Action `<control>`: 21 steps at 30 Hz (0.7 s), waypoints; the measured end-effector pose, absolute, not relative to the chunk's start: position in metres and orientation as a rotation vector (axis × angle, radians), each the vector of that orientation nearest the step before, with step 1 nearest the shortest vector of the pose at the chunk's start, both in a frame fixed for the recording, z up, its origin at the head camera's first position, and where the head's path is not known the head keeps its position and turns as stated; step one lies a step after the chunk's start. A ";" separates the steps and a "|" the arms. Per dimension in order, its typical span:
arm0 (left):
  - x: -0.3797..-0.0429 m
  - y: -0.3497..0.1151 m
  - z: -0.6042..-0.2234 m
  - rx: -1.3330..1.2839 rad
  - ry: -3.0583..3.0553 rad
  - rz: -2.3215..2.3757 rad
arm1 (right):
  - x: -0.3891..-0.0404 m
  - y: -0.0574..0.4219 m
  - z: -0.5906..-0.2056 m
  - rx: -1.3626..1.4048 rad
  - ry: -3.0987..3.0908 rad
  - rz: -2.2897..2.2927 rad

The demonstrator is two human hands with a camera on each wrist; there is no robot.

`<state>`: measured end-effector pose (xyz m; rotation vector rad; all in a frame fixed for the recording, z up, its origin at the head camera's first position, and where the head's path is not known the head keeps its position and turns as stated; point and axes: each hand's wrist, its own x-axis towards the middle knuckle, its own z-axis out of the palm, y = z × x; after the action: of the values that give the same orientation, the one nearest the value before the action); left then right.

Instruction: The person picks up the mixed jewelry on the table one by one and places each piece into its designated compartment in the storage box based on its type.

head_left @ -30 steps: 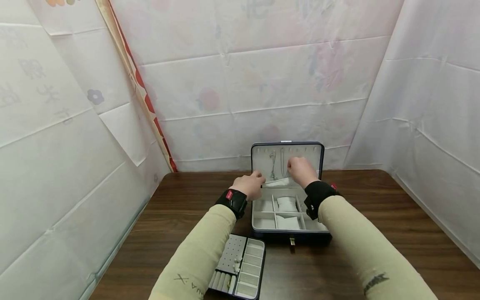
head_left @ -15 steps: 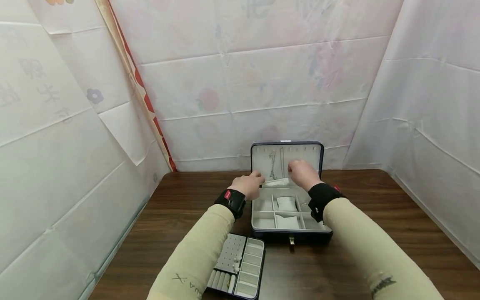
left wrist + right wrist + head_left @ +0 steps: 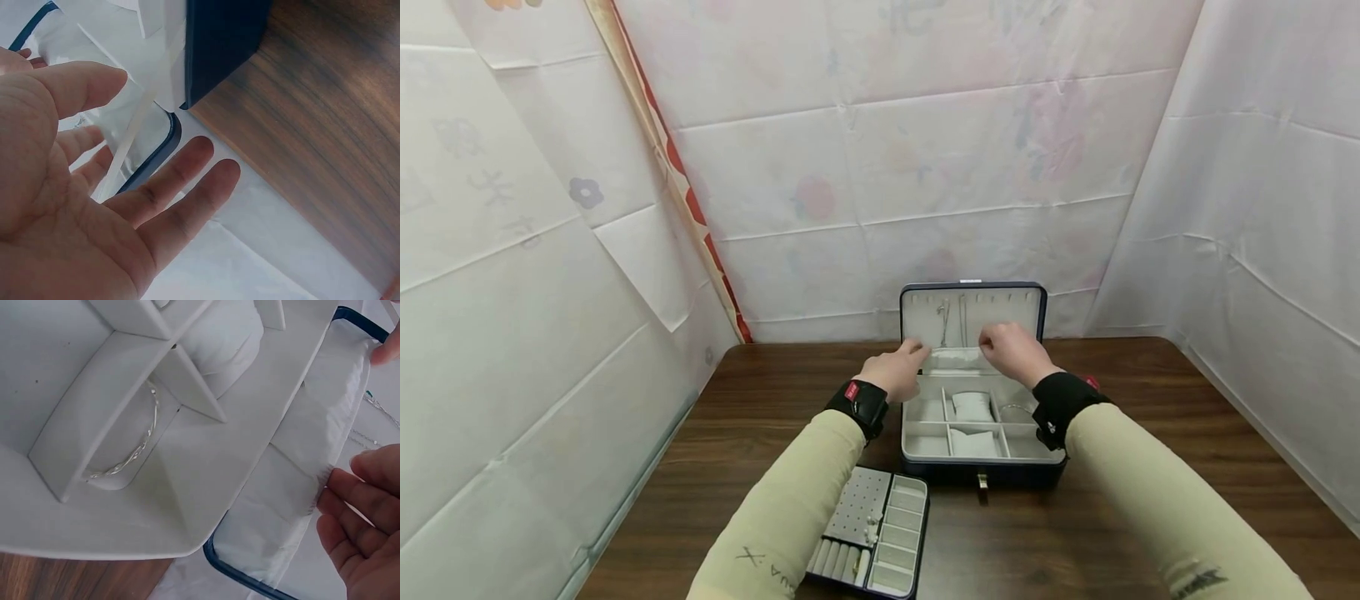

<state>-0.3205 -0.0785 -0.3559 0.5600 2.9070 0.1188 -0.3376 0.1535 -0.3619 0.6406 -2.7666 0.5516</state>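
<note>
An opened jewelry box (image 3: pixel 927 450) stands on the table, its lid (image 3: pixel 1000 304) upright. Low inside the lid runs a white fabric pocket (image 3: pixel 957 357), seen close in the right wrist view as a gathered pocket (image 3: pixel 275 481). At its right part, my right hand (image 3: pixel 1013 350) pinches the upper edge; in the right wrist view the right hand (image 3: pixel 369 519) has its fingertips at that edge. By the pocket's left end is my left hand (image 3: pixel 895 371); in its wrist view this left hand (image 3: pixel 81 206) has thumb and fingers spread, two fingertips near the pocket's edge strip.
Necklaces (image 3: pixel 945 321) hang inside the lid. The box's compartments hold white cushions (image 3: pixel 973 407) and a silver twisted bracelet (image 3: pixel 140 447). A jewelry tray (image 3: pixel 904 533) with ring rolls and small sections lies in front, partly under the left sleeve. White sheets (image 3: pixel 850 175) surround the table.
The pocket's upper edge, slanted before, now lies level across the lid. My right hand has shifted slightly right and down; the bracelet shows more. The left hand has barely moved.
</note>
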 end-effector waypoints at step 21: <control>-0.296 -0.118 -0.344 0.740 2.971 0.211 | -0.320 0.175 -0.372 0.776 -2.764 0.555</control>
<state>-0.2961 -0.1178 -0.3442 0.7402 2.9709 0.2110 -0.3202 0.1749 -0.3716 0.7761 -2.7637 0.5549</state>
